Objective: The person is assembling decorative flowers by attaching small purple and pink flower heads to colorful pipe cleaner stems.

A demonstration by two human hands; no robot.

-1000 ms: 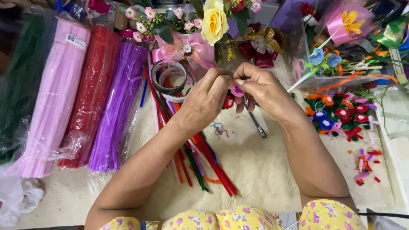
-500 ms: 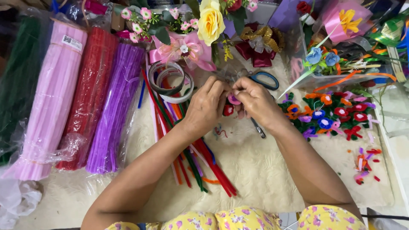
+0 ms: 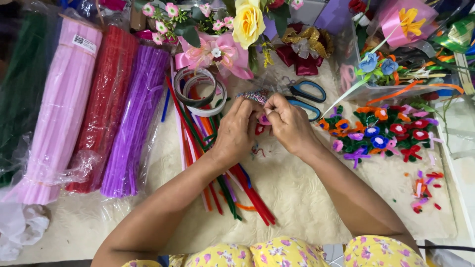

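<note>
Your left hand [image 3: 236,132] and right hand [image 3: 287,123] meet above the mat [image 3: 297,198], fingertips pinched narrowly on a small pink piece [image 3: 263,119] that looks light, soft and bendy, so hold it gently by its edges.

A craft workplace, likely a handmade-flower stall or hobby corner: the counter [image 3: 307,207] carries wrapped bundles of pipe cleaners [image 3: 59,109], loose stems [image 3: 222,183], tape rolls [image 3: 200,91], scissors [image 3: 307,96], ribbon bows [image 3: 302,49] and finished small flowers [image 3: 386,131].
</note>
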